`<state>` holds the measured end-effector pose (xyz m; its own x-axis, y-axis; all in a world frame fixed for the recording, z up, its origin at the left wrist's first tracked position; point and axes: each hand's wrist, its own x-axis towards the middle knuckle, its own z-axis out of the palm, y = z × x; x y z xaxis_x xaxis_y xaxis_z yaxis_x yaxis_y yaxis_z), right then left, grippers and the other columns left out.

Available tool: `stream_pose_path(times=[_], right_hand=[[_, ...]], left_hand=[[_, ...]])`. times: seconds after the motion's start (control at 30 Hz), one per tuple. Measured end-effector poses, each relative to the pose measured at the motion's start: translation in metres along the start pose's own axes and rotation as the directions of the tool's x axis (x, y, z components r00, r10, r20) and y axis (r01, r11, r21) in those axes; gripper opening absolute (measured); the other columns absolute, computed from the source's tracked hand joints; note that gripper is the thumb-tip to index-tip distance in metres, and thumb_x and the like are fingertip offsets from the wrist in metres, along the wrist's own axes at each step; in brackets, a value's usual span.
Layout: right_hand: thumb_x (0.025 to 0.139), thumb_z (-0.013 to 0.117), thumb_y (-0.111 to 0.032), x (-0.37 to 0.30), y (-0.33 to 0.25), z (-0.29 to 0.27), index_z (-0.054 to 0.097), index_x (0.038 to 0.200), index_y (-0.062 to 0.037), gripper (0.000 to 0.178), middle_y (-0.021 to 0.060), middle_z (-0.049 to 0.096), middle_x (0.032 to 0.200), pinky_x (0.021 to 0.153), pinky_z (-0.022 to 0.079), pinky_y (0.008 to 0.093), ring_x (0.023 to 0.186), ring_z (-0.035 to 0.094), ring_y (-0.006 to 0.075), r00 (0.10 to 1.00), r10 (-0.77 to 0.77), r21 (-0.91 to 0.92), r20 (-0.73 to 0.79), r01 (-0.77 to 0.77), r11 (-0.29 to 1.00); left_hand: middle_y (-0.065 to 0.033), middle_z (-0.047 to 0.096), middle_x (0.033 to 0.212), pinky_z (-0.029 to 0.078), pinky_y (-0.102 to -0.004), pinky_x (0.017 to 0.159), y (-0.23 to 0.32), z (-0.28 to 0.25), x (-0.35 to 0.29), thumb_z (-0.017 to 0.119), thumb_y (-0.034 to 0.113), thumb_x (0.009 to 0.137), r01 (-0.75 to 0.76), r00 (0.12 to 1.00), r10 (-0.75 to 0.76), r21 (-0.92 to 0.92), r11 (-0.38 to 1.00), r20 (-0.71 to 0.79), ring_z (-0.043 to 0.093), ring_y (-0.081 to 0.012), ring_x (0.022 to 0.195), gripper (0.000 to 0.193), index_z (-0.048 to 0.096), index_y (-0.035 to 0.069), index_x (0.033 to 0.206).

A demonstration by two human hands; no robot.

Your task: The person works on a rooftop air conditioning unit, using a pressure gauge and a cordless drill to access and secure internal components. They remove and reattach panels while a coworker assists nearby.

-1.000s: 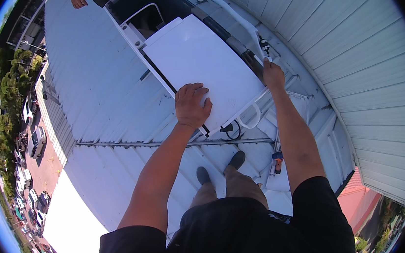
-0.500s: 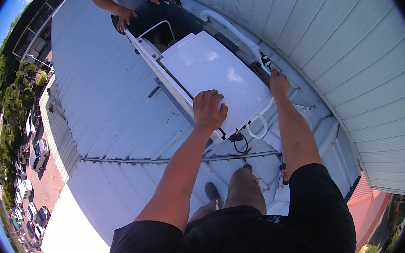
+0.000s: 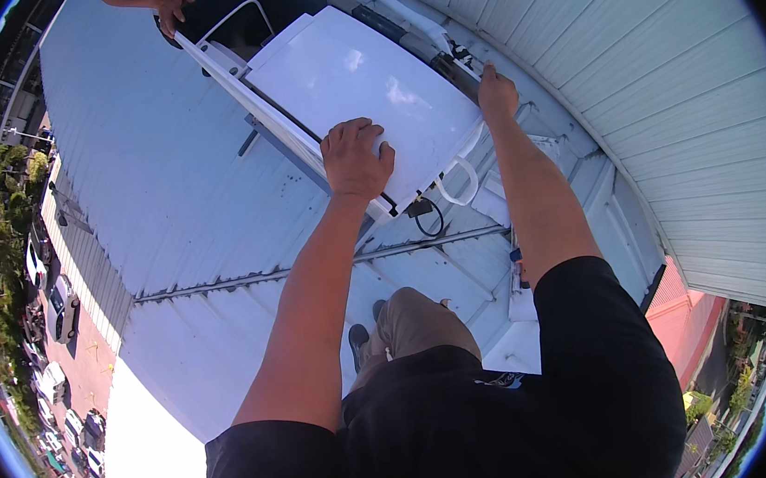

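Observation:
A white box-shaped unit point(image 3: 385, 80), which looks like an air conditioner's outdoor unit, lies on the metal roof with its glossy panel facing up. My left hand point(image 3: 356, 156) rests on the panel's near left edge, fingers bent over the surface and thumb apart. On the unit's right side, my right hand point(image 3: 498, 94) is closed beside the fittings point(image 3: 460, 52) at the end of a white wrapped pipe point(image 3: 391, 5); what its fingers grip is hidden. A white loop handle point(image 3: 463, 182) and a black cable point(image 3: 431, 225) hang at the near end.
Another person's hand point(image 3: 172, 11) is at the unit's far left corner. Light metal roofing point(image 3: 161, 169) runs under me, with a raised seam point(image 3: 266, 277) across it. A ribbed wall point(image 3: 647, 90) stands on the right. Below left, beyond the roof edge, are parked cars point(image 3: 62, 308).
My view has shifted, so the unit and both my hands appear higher and further left. The other person's torso and second hand have left the view. My hands stay where they were on the unit.

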<state>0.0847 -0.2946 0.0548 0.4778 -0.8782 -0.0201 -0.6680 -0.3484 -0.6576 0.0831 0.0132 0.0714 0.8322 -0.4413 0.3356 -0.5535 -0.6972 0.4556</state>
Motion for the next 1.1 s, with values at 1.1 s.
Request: stream_pose_path(times=[1.1], right_hand=[[0.097,0.038,-0.056,0.011,-0.003,-0.001,0.076,0.106,-0.002,0.067,0.0243,0.07,0.114,0.102,0.046,0.0462,0.113,0.063,0.0425,0.993,-0.035,-0.076,0.112,0.043,0.996]], left_hand=[[0.0065,0.066,0.119,0.043,-0.039,0.105,-0.003,0.003,-0.001,0.068,0.024,0.082,0.008,0.998,-0.005,0.049,0.999,-0.064,0.055,-0.0213,0.119,0.017,0.074,0.02,0.097]])
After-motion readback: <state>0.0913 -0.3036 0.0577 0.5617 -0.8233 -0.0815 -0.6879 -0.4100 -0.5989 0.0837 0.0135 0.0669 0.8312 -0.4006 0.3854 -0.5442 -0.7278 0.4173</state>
